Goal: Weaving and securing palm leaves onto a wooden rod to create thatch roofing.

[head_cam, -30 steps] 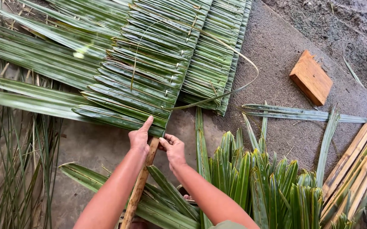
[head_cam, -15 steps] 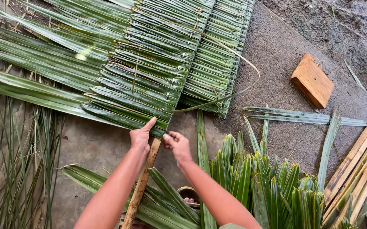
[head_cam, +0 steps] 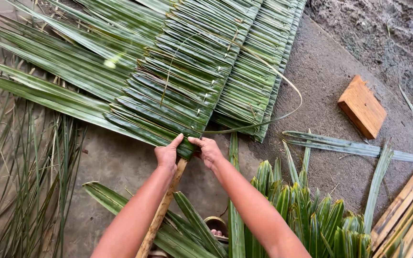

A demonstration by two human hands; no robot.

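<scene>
A long thatch panel of folded green palm leaves [head_cam: 177, 91] lies on the ground, stitched along a wooden stick [head_cam: 164, 205] that runs down toward me. My left hand [head_cam: 167, 155] presses on the nearest folded leaf, thumb raised against its edge. My right hand [head_cam: 207, 150] pinches that same leaf's end just right of the stick. A thin green binding strip [head_cam: 283, 95] loops out from the panel to the right.
A second leaf panel [head_cam: 259, 81] lies under the first. A bundle of folded leaves [head_cam: 306, 215] stands at lower right beside split bamboo slats [head_cam: 407, 210]. A wooden block [head_cam: 362, 106] rests on the concrete. Thin leaf ribs [head_cam: 29, 181] litter the left.
The view has shifted, so everything sits further right and lower. My right hand has moved up from beside the stick to the leaf's end, closing on it. My left hand stays on the leaf.
</scene>
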